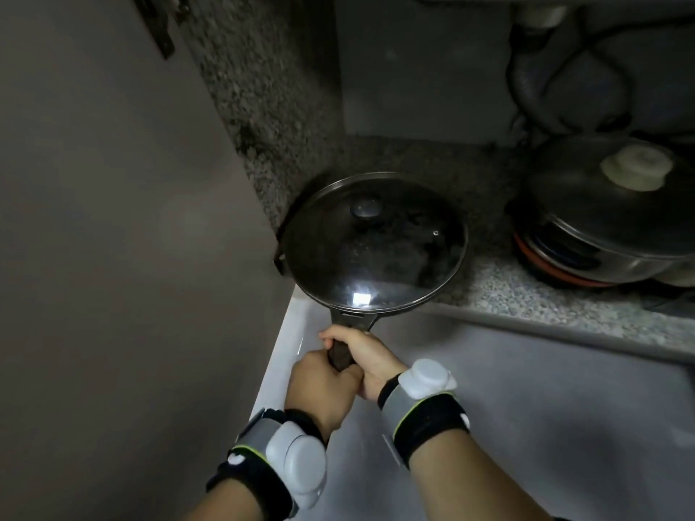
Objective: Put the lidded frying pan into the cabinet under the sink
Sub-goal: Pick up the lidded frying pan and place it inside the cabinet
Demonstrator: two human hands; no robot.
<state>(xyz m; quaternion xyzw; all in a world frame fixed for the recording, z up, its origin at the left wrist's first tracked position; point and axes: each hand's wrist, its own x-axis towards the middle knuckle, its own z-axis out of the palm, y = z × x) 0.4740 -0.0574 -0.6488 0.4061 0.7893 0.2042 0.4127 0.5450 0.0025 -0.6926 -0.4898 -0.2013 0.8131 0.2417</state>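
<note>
Head view: both the left hand [323,385] and right hand [370,357] wrap fingers tightly around the dark handle of the black glass-lidded frying pan [376,242]. The pan sits on the speckled stone cabinet floor [489,287], well left of a lidded steel pot [601,220].

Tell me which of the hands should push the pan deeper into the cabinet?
Probably the right hand: it grips the handle nearer the frying pan, ahead of the left hand, which holds the handle's end.

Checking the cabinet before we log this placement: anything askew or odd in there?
Mostly fine. The lid sits flat on the frying pan, both hands on its handle. One oddity: the steel pot at right rests tilted on stacked items, its lid slanting.
</note>
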